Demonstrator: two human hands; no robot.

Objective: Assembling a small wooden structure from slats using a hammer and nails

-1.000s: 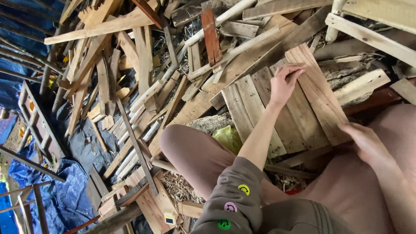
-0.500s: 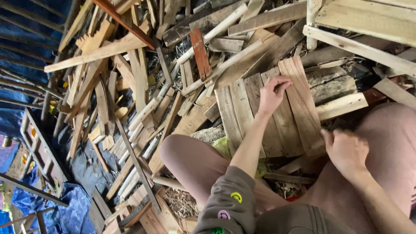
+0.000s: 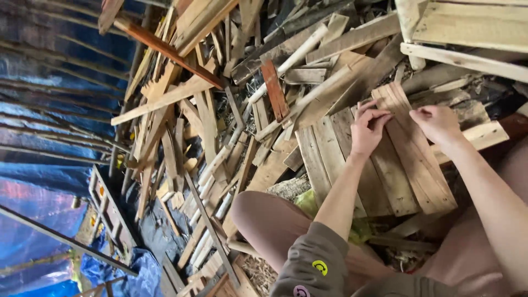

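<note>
Since the earlier frame the right hand has come up from near the lap to the top board, and it now sits just beside the left hand, which has stayed on the same plank. The thing in hand is the top plank of a small stack of pale boards lying before the person's knees. Its long axis runs slanted, from the far end between the two hands down toward the near right. The left fingers are curled over the far end of the plank and touch it; whether they truly pinch it I cannot tell. The right fingers are bent and half closed at the plank's right edge, holding nothing clearly. Both hands are about equally near. Around lies a big heap of scrap wood, with a reddish slat and a blue tarpaulin at the left. On the grey sleeve sit small round patches, one yellow and one pink.
</note>
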